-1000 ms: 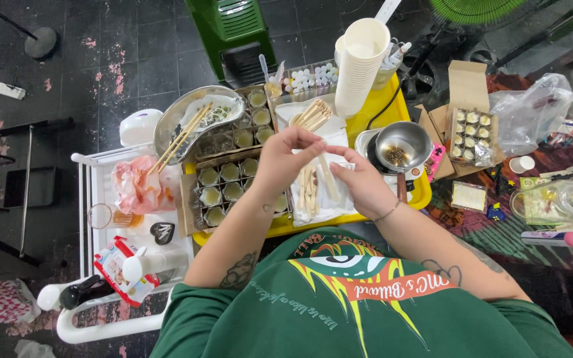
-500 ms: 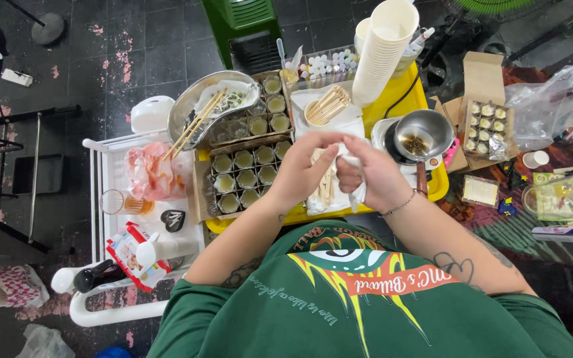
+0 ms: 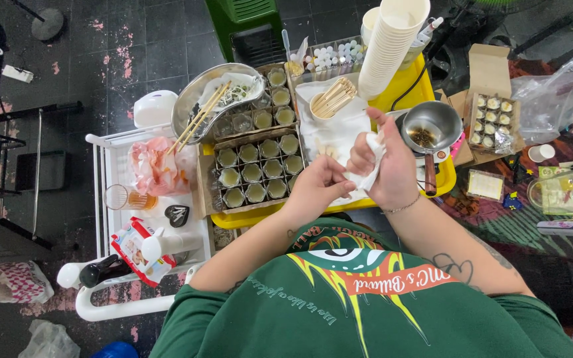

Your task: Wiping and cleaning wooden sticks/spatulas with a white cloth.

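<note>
Your right hand (image 3: 392, 162) is curled around a crumpled white tissue (image 3: 370, 166) — fingers wrapped close, the paper bunched against your palm. Your left hand (image 3: 316, 189) comes in beside it, fingertips pinched on the tissue's near left edge, the two hands touching over the near rim of the yellow tray (image 3: 392, 192). Just right of your right hand sits a small steel pan (image 3: 432, 126) with dark residue inside, its handle pointing near. Left of your hands, a cardboard box of small filled cups (image 3: 253, 172); beyond them, a cup of wooden sticks (image 3: 333, 99) on white paper — and a tall stack of paper cups (image 3: 392, 43) at the far side
</note>
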